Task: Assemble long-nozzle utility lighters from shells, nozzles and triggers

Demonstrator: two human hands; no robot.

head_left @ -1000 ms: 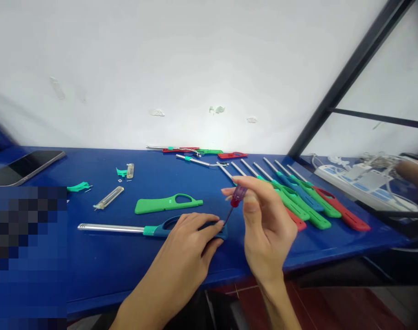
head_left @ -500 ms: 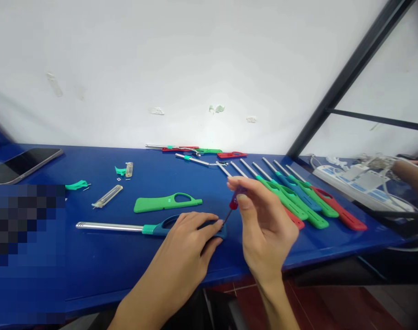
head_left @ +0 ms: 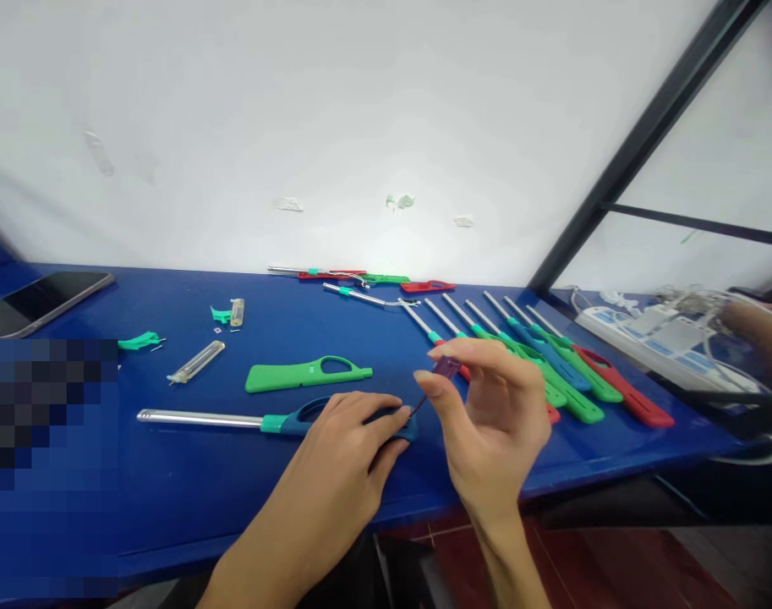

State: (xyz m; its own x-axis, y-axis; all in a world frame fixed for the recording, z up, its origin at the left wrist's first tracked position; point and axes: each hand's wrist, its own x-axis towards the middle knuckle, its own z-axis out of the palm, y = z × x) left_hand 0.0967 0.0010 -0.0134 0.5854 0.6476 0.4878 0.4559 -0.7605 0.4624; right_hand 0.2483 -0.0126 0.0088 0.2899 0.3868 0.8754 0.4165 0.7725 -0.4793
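Observation:
A blue long-necked gas lighter (head_left: 201, 419) lies on the blue table (head_left: 246, 482), its metal tube pointing left. My left hand (head_left: 353, 444) is closed over its handle and presses it to the tabletop. Between thumb and fingers, my right hand (head_left: 493, 414) grips a small screwdriver (head_left: 446, 367) with a dark reddish handle. The screwdriver leans, its tip down at the handle's right end beside my left fingertips; the exact contact point is hidden. Behind the lighter lies a green handle half (head_left: 306, 374).
Several assembled lighters (head_left: 588, 372) lie in a row at the right. Clear fuel tanks (head_left: 196, 364) and green trigger parts (head_left: 141, 341) are at the left, near a phone (head_left: 49, 300). Lighter parts (head_left: 360, 294) line the wall. A power strip (head_left: 645, 338) sits far right.
My right hand has shifted slightly, its thumb and fingers turning the screwdriver handle, which sits a little lower. My left hand and the blue lighter stay in place.

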